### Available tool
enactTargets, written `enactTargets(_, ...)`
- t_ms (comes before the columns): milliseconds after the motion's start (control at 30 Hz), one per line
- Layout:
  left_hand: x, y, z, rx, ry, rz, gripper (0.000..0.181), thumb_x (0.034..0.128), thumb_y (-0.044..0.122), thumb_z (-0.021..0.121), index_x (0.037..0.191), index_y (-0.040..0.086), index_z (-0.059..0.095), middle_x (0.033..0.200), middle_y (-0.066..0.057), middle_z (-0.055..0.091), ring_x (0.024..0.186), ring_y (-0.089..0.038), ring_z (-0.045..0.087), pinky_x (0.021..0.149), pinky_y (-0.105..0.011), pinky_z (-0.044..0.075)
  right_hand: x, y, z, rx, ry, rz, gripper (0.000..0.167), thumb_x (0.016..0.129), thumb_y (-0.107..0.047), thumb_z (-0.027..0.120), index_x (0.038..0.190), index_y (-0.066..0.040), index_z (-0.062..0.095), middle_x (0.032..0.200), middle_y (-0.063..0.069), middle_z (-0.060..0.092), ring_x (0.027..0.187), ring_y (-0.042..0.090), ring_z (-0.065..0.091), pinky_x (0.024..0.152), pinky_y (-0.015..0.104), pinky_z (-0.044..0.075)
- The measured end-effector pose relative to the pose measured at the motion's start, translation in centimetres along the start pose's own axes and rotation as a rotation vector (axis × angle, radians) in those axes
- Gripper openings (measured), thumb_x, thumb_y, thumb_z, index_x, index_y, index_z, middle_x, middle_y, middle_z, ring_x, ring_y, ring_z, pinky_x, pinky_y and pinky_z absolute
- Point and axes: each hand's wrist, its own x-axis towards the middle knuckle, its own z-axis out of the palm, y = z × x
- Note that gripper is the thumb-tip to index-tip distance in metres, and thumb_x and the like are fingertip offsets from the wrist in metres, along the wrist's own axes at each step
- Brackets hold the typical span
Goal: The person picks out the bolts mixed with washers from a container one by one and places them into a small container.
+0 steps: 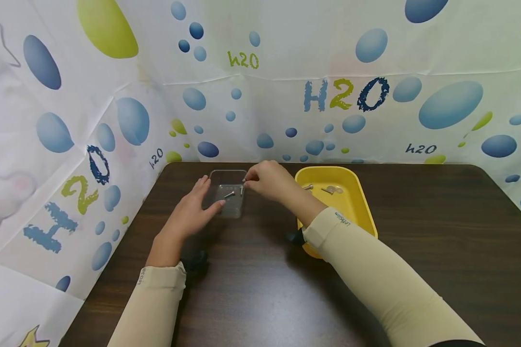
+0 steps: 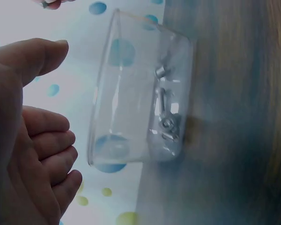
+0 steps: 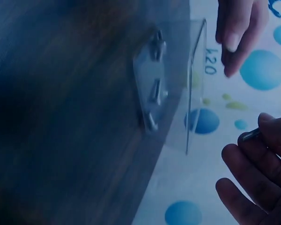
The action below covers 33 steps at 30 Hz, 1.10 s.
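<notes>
A clear plastic box [image 1: 231,210] stands toward the back left of the table, with several small metal screws [image 2: 161,102] lying on its bottom. My left hand [image 1: 187,212] is at the box's left side, fingers loosely extended and holding nothing; a gap between it and the box shows in the left wrist view. At the box's right edge, my right hand [image 1: 270,180] pinches a small screw [image 3: 251,134] between thumb and index finger. Much of that screw is hidden by the fingertips.
Under my right forearm, a yellow tray [image 1: 364,207] holds a few screws [image 1: 327,191] and round, shiny pieces [image 1: 336,190]. Everything rests on a dark wooden table [image 1: 243,289]. A patterned sheet [image 1: 278,96] hangs along the back and left.
</notes>
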Motion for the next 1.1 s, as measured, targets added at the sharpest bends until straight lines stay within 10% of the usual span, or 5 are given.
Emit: enactTargets(1100,0.4,-2.9,1.0,-0.002,-0.052,0.021,0.068,0.1027,0.037,0.045,0.155,0.0,0.023,0.164,-0.015,0.015,0.151,-0.034,0.014,0.119,-0.057,0.018,1.1,-2.7,7.3,-0.151,-0.074,-0.138,0.017,0.095,-0.019,0.066,0.105,-0.011,0.077,0.103,0.001,0.075,0.094,0.014,0.07,0.086,0.028,0.056)
